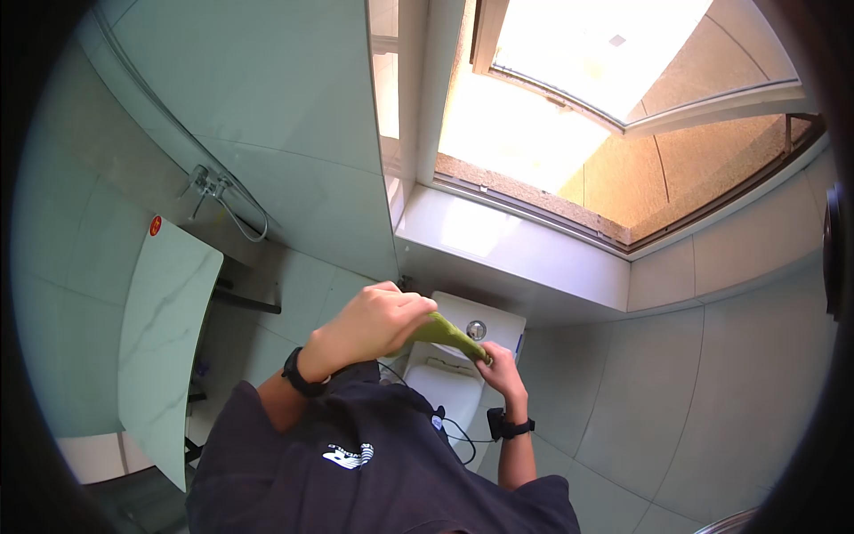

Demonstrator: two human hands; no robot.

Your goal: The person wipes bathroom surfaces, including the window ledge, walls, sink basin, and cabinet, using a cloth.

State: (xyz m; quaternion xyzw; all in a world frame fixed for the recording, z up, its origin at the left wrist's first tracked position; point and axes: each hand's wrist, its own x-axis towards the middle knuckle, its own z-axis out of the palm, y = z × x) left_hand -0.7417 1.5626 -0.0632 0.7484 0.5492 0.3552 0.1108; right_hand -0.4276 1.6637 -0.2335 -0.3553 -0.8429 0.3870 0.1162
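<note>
A green cloth [447, 333] is stretched between my two hands, over the white toilet. My left hand [384, 316] is closed round its upper left end, with a black band on that wrist. The cloth's lower right end is pinched in my right hand [501, 368], whose wrist carries a black device on a strap. Behind the cloth is the toilet tank [511, 325] with a round chrome button [477, 330]. The toilet lid [440, 387] lies below the cloth, partly hidden by my shirt.
An open window [569, 98] is above a white sill [498, 233]. At left stand a marble-patterned table [165, 329] and a wall-mounted shower mixer [209, 185] with a hose. Thin black cables [463, 436] hang near my shirt.
</note>
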